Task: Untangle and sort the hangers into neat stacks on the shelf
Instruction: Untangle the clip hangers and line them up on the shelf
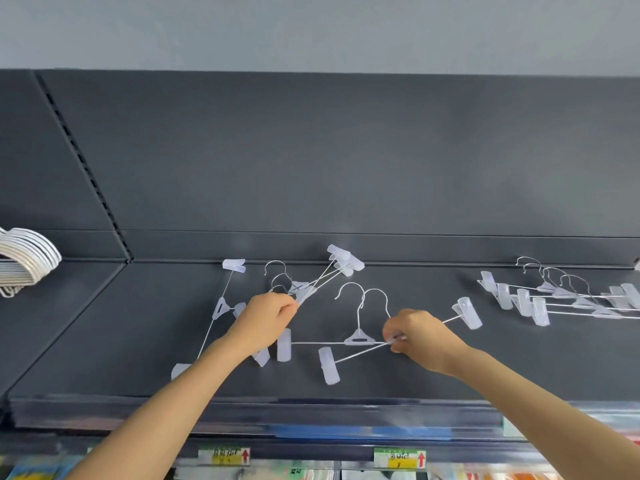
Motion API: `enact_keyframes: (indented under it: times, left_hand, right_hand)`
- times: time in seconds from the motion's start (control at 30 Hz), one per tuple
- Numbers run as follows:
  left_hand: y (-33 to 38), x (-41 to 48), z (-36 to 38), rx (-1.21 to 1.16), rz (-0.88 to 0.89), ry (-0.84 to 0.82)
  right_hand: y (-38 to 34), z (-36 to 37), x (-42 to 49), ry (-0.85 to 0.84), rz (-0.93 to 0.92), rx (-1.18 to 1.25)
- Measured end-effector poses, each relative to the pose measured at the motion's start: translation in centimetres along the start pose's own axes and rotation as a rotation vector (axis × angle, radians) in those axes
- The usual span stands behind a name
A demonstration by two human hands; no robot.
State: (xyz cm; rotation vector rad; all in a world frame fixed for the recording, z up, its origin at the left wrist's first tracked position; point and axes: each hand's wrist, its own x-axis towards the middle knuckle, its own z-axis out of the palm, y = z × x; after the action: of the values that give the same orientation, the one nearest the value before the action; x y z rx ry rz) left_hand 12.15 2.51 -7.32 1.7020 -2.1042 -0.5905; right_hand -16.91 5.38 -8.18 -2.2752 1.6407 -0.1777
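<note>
On the dark grey shelf (346, 382), clear plastic clip hangers with metal hooks lie tangled in the middle. My left hand (265, 315) grips the necks of a bundle of hangers (322, 277) whose clips fan up toward the back wall. My right hand (417, 332) pinches the bar of a clip hanger (329, 365) that crosses a second hanger (358, 337) lying flat. Another hanger (220, 308) lies at a slant to the left of my left hand.
A sorted stack of clip hangers (554, 297) lies at the right of the shelf. A stack of white plain hangers (26, 259) sits on the adjoining shelf at far left. Below the shelf lip are price tags (400, 458) and packaged goods.
</note>
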Motion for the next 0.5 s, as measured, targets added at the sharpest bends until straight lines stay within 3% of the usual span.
enact_keyframes:
  times: [0.13, 0.33, 0.43, 0.5]
  left_hand:
    - [0.1, 0.1, -1.0, -0.082, -0.031, -0.169]
    - [1.2, 0.1, 0.0, 0.087, 0.164, -0.016]
    - [2.5, 0.1, 0.9, 0.087, 0.293, -0.078]
    - [3.0, 0.1, 1.7, 0.053, 0.288, -0.111]
  right_hand:
    - [1.1, -0.3, -0.3, -0.033, 0.012, -0.019]
    - [2.9, -1.8, -0.9, -0.092, 0.064, -0.023]
    - [3.6, -2.4, -1.2, -0.079, 0.091, 0.020]
    - [3.4, -2.7, -1.4, -0.006, 0.077, 0.060]
